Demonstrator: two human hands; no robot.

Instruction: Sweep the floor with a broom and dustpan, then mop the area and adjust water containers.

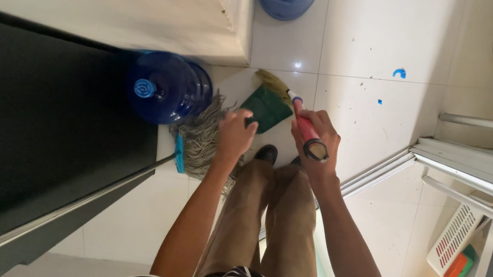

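Between both hands [274,133], broom [271,106] below.

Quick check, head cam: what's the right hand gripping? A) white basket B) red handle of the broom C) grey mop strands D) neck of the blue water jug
B: the right hand is closed around the red broom handle, whose green head rests on the floor tiles; the left hand hovers open over the mop strands beside the blue water jug.
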